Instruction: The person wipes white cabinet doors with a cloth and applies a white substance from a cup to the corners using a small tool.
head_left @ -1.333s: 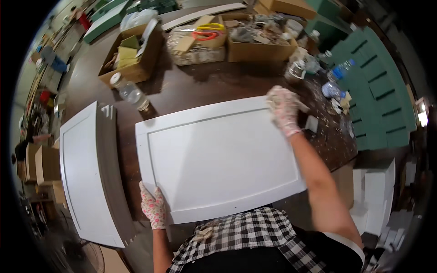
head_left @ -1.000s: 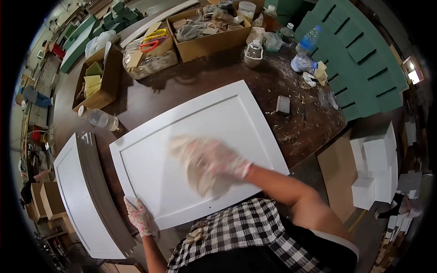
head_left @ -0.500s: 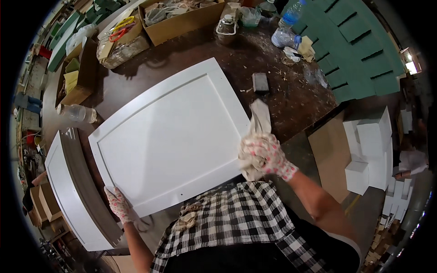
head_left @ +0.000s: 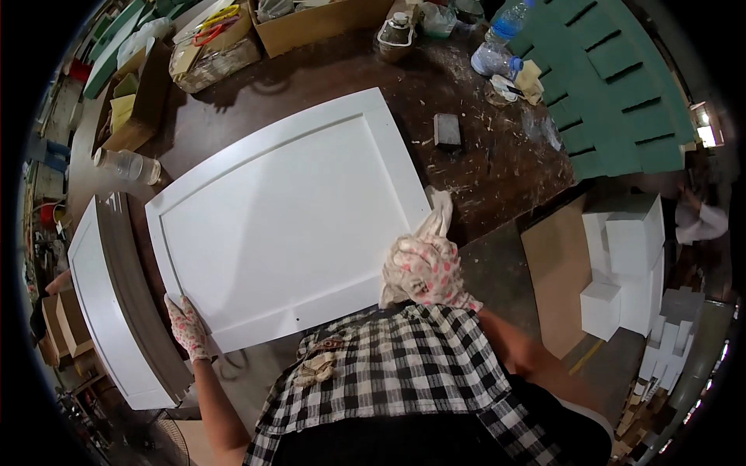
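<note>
A white framed panel (head_left: 299, 213) with a curved far edge lies aslant on the dark brown table. My left hand (head_left: 187, 328), in a pink-dotted glove, grips the panel's left edge close to the near corner. Bunched in my gloved right hand (head_left: 432, 272) is a pale cloth (head_left: 437, 213), pressed against the panel's near right corner. One end of the cloth sticks out beyond the knuckles along the right edge. The glove hides the rest of it.
Left of the panel stands a stack of curved white panels (head_left: 105, 311). A clear jar (head_left: 128, 165) lies near it. Beyond the panel are a grey sanding block (head_left: 447, 130), a dark jar (head_left: 395, 37), plastic bottles (head_left: 496, 60) and cardboard boxes (head_left: 318, 29). Green slotted boards (head_left: 614, 85) are at right.
My right hand has slid left and a little nearer to me with the cloth, around the panel's near right corner. My left hand keeps its hold on the left edge.
</note>
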`<state>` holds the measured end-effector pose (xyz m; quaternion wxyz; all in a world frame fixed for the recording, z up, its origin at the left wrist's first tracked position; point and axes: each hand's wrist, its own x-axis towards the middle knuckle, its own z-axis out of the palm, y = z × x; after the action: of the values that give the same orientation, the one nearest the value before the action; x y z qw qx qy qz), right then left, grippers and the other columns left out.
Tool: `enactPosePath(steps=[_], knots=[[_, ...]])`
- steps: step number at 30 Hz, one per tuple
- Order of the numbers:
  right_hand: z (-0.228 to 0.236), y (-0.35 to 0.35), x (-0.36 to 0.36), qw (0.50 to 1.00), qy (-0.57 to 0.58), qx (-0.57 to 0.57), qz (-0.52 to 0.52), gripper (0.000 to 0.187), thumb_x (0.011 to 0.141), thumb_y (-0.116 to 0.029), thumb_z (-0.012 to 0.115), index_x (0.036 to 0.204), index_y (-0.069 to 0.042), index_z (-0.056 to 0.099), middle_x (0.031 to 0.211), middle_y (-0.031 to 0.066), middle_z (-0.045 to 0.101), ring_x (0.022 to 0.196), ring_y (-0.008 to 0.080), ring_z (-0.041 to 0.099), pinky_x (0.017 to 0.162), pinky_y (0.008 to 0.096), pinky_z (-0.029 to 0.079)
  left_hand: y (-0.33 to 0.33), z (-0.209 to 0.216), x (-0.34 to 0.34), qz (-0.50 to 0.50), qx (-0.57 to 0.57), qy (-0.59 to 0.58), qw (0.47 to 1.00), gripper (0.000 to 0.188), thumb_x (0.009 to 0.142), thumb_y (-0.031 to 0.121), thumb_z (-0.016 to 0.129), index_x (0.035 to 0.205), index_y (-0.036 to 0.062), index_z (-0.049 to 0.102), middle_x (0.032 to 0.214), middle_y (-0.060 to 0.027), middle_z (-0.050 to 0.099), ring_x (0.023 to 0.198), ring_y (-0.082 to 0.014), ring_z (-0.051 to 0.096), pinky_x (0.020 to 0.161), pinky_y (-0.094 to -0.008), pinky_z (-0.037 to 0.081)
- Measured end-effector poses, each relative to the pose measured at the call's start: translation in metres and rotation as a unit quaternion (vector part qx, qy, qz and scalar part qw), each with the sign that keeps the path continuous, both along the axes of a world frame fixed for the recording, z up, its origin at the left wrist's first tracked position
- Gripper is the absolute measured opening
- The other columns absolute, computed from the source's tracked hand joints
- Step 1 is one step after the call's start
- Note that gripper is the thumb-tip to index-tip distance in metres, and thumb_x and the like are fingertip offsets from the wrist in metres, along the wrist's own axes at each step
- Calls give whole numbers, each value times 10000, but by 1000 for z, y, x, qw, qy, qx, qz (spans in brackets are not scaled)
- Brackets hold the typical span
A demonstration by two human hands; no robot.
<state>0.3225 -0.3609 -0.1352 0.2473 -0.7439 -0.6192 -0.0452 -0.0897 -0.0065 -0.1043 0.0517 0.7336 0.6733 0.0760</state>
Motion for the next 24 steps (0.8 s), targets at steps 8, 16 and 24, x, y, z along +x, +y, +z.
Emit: enactPosePath(steps=[8,16,24], knots=[[26,22,-40,968,-46,30,-246,472,786,-367,622,1184,-121,561,1215,98,525,1063,282,482,881,452,414,-1,-1,-6,-11,-1,-38,999,572,969,378,480,1422,51,360,1349,-204,499,1178,-360,528,973,-404,426],[7,125,-167,983,128,-69,112,638,757,-366,657,1315,-108,487,1385,78,422,1296,274,375,1064,415,322,5,-7,-17,-87,-50,-130,986,597,966,331,487,1444,21,308,1451,-200,382,1336,-336,370,1081,-376,312],[3,113,-197,994,41,-56,83,490,875,-373,513,1346,-237,493,1424,107,433,1314,308,388,1058,480,342,15,-26,-41,-167,-107,-376,905,458,1008,188,407,1439,42,359,1443,-124,408,1310,-226,397,1084,-334,301]])
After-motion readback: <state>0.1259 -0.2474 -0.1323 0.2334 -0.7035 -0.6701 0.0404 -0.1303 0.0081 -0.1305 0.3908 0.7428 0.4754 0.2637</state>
